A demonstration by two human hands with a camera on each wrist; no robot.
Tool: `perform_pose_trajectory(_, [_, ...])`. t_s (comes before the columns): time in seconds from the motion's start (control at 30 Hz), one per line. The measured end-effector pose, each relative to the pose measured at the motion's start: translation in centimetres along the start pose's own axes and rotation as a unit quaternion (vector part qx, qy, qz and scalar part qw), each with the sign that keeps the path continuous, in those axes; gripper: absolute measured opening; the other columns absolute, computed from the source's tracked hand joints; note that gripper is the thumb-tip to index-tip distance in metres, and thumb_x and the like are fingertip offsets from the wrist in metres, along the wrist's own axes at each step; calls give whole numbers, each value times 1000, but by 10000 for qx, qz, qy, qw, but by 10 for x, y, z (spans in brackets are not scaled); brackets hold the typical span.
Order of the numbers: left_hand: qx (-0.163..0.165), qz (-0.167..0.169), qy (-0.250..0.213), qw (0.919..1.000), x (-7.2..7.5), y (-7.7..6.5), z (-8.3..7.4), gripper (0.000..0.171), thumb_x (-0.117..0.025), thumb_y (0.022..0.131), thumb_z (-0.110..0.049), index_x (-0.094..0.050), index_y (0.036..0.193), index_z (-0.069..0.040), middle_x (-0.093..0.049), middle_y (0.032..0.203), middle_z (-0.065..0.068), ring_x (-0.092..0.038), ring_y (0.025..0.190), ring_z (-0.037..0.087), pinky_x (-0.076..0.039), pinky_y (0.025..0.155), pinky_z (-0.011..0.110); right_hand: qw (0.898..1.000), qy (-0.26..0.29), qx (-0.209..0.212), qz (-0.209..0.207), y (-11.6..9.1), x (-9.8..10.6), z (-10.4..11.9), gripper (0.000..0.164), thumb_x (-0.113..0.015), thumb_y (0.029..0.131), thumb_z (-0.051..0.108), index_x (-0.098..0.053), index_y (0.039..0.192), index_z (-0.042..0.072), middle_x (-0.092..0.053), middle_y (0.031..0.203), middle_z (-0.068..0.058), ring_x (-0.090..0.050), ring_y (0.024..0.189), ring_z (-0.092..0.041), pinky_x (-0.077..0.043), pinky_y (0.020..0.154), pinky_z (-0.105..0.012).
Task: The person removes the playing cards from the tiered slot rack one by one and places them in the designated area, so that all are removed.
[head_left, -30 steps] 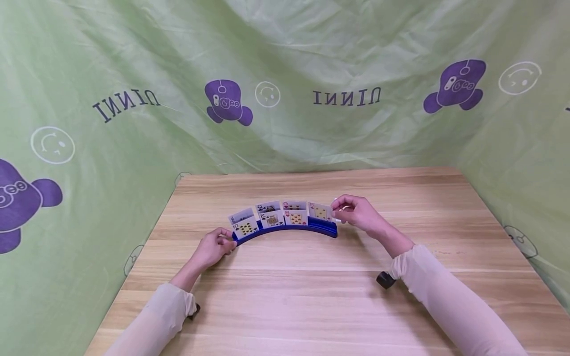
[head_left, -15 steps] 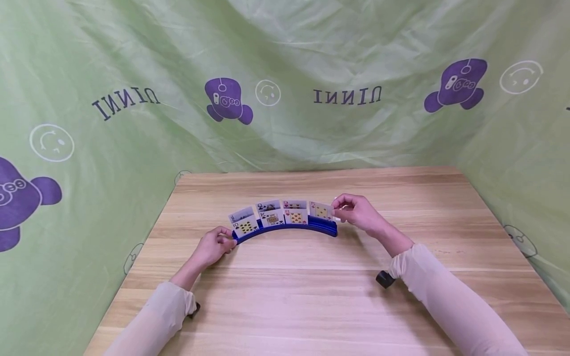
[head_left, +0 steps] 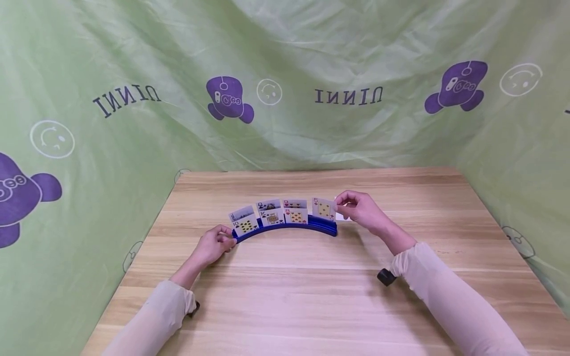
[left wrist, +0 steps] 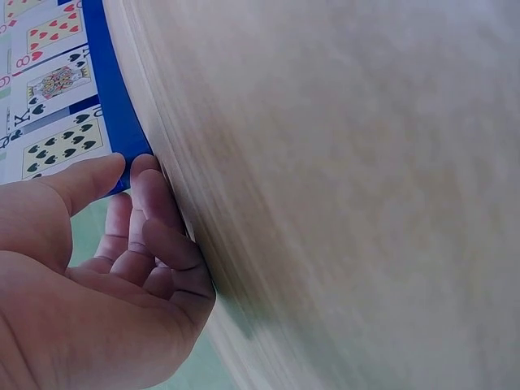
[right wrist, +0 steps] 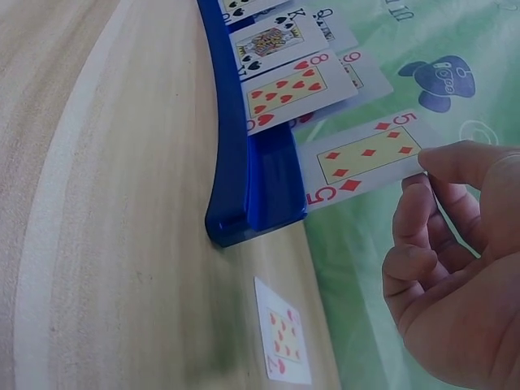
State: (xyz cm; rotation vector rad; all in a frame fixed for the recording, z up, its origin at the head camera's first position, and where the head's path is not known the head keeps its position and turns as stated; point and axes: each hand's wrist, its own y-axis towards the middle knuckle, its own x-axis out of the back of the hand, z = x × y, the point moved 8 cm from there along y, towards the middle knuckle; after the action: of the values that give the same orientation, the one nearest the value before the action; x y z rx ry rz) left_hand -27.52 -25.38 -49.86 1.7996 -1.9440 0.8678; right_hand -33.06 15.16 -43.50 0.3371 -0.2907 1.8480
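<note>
A curved blue card holder [head_left: 322, 228] stands on the table with playing cards in two rows. My left hand [head_left: 214, 246] pinches its left end between thumb and fingers, beside the ten of spades [left wrist: 65, 149]. My right hand [head_left: 361, 212] pinches the five of diamonds [right wrist: 367, 154] by its corner between thumb and fingertips. That card stands upright at the holder's back right part, its lower edge right at the back rim. Left of it are the eight of hearts [right wrist: 284, 91] in front and a nine [right wrist: 357, 75] behind.
Another red-suit card [right wrist: 283, 333] lies face up on the wooden table [head_left: 285, 296], behind the right hand. The king of spades [head_left: 271, 218] and a queen [head_left: 268, 205] stand mid-holder. A green curtain [head_left: 289, 133] hangs behind and at both sides.
My right hand has moved slightly up and to the right, taking the five of diamonds with it. More of the card lying behind that hand shows. My left hand keeps its place.
</note>
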Motion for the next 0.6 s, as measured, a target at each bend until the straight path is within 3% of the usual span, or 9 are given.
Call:
perform_pose_trajectory(0.37, [-70,-100,68,9999,1,0,-1,26,-68,90,-7,-57,113,-1,-76,89,11,-64,70,13,-48,65,27,9996,-84,143,-237,-1,10,4,18,-67,93,11,-63,106,0,-65,91,-8,-58,70,-12,-50,65,-28])
perform_pose_trajectory(0.6, [-38,-118,95,9999,1,0,-1,26,-68,90,-7,-58,113,-1,-76,89,11,-64,71,13,-47,66,27,9993,157,14,-333,0,16,2,21,-67,93,12,-60,108,-2,-61,88,-4,-57,70,-9,-51,63,-28])
